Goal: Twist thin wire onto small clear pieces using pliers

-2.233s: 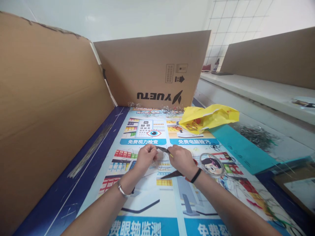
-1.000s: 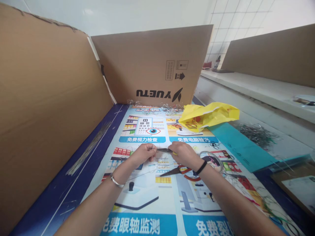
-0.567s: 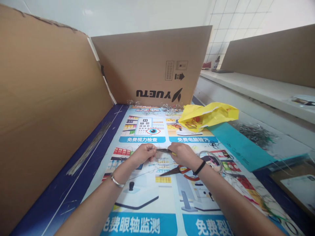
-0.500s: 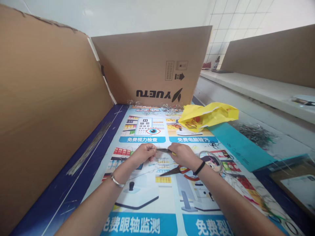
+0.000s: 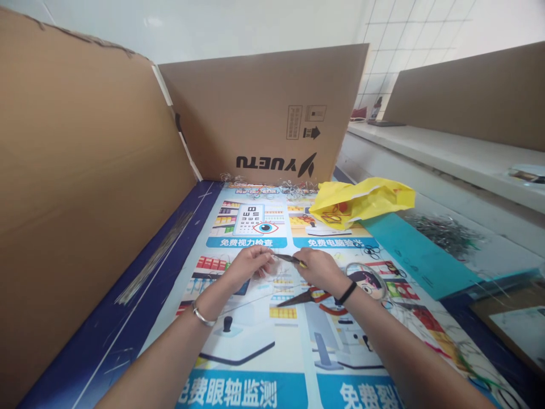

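My right hand is closed round needle-nose pliers with dark jaws and a bit of yellow at the handle. Their tip points left and reaches the fingertips of my left hand. Those fingers are pinched on a thin wire, which trails below the hand across the printed sheet; its exact end at the plier tip is too fine to make out. Just below my right hand lie scissors with dark blades and orange handles, partly behind the wrist.
Cardboard panels stand behind and to the left. A yellow bag with rings in it lies at the back right, near a heap of wire pieces. Straight wires lie along the left. A printed sheet covers the table.
The pliers have turned from nearly level to slanting up toward my left hand. The left fingers have shifted slightly. Other things stay in place.
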A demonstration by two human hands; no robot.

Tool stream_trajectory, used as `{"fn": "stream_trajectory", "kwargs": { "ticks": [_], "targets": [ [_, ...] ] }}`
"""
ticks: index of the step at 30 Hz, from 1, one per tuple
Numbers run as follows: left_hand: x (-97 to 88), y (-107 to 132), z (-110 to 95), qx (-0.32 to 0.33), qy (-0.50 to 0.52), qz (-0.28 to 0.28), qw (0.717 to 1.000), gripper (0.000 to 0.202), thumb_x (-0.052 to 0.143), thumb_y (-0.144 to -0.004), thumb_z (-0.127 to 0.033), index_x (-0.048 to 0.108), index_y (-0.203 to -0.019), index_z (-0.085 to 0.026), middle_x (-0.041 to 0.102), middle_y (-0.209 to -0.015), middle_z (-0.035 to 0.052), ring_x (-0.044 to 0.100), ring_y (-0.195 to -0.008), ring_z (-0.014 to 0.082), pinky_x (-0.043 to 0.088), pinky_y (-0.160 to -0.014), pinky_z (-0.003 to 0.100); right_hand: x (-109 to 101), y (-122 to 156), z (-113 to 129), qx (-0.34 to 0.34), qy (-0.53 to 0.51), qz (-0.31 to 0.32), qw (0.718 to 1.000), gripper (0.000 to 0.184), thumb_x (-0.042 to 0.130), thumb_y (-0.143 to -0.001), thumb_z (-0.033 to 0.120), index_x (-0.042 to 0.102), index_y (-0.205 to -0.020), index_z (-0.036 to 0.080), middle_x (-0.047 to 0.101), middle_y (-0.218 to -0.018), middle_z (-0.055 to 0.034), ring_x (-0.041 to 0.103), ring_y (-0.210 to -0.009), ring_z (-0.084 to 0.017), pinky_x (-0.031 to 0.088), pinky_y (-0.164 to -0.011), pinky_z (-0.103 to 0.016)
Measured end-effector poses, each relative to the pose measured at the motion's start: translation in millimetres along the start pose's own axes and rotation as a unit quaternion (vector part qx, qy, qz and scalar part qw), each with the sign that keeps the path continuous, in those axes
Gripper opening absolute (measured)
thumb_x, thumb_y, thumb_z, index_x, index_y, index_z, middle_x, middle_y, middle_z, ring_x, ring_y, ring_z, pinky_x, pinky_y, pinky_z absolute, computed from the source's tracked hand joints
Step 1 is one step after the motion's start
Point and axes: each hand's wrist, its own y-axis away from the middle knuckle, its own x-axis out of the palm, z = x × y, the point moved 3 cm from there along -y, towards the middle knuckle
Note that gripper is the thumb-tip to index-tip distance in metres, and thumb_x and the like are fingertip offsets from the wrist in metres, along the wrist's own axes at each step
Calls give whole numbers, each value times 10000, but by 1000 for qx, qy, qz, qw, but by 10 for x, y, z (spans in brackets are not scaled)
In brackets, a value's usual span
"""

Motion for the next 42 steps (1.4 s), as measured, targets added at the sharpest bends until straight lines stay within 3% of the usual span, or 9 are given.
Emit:
{"fn": "stream_trajectory", "kwargs": {
  "ticks": [5, 19, 30, 35, 38, 42],
  "targets": [
    [-29, -17, 35, -5, 38, 6, 999, 359, 566, -752, -455, 597, -878, -120, 667, -829, 89, 618, -617, 119, 441, -510, 210, -21, 14, 12, -7, 44, -11, 999, 188, 437, -797, 217, 614, -861, 218, 617, -861, -36, 571, -780, -158, 316, -585, -241],
    [-22, -42, 42, 5, -45, -27, 999, 247, 534, -774, -380, 586, -840, -148, 681, -798, 71, 635, -582, 121, 403, -440, 172, -43, 25, 92, 3, 68, -1, 998, 187, 436, -807, 211, 615, -861, 205, 611, -855, -55, 578, -781, -165, 338, -591, -248],
    [-113, -117, 108, 17, -43, -57, 997, 199, 549, -755, -348, 569, -784, -152, 676, -763, 59, 632, -549, 118, 409, -434, 176, -12, -7, 47, -3, 7, -48, 999, 202, 447, -833, 254, 613, -943, 217, 594, -873, -49, 533, -875, -165, 353, -748, -241],
    [-289, -103, -32, 48, -28, -117, 992, 211, 563, -740, -350, 576, -771, -141, 672, -749, 63, 628, -552, 121, 415, -443, 181, 9, -27, 15, 40, -55, -105, 992, 267, 480, -823, 337, 542, -1054, 218, 593, -924, -39, 540, -850, -162, 364, -706, -241],
    [-451, -84, -136, 74, 0, -188, 979, 223, 564, -733, -357, 578, -782, -140, 670, -751, 57, 621, -537, 117, 424, -451, 189, 15, -14, 27, 70, -98, -92, 988, 321, 472, -816, 446, 511, -1021, 202, 596, -869, -27, 546, -719, -146, 356, -598, -234],
    [-636, -52, -242, 106, 29, -259, 960, 218, 549, -742, -328, 586, -820, -128, 663, -766, 57, 614, -524, 107, 433, -448, 189, -15, 27, 142, 30, -101, -71, 992, 291, 458, -816, 464, 525, -920, 201, 584, -881, -37, 546, -731, -147, 344, -596, -233]
  ]
}}
